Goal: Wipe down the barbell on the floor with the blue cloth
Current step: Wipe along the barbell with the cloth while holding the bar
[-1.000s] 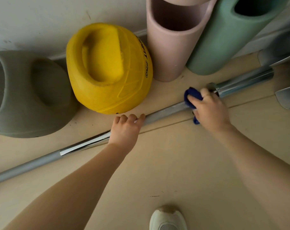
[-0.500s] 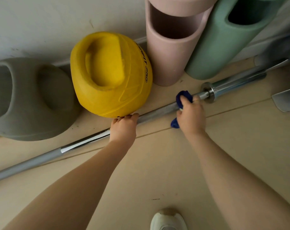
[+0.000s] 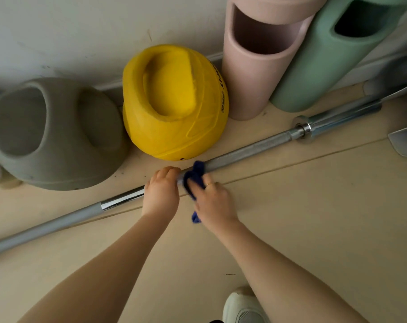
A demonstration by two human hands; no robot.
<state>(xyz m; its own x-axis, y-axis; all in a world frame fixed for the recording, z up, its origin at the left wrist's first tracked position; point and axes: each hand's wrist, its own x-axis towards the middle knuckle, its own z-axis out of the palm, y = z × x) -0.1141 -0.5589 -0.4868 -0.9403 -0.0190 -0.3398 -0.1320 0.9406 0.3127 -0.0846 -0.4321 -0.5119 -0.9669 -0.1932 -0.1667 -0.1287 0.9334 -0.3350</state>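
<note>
A long steel barbell (image 3: 251,150) lies on the pale floor, running from the lower left up to its collar and sleeve at the right. My left hand (image 3: 161,192) grips the shaft near its middle, fingers curled over the bar. Right beside it, my right hand (image 3: 213,202) holds the blue cloth (image 3: 194,176) wrapped round the shaft. A corner of the cloth hangs below that hand. The bar under both hands is hidden.
Against the wall stand a grey weighted bag (image 3: 53,134), a yellow weighted ball (image 3: 174,101), a pink cylinder (image 3: 258,57) and a green cylinder (image 3: 328,54). A metal plate edge (image 3: 405,141) lies at the right. My white shoe (image 3: 242,306) is at the bottom.
My right hand has slid the blue cloth down the shaft from the collar leftward until it sits next to my left hand. The left hand has kept its grip.
</note>
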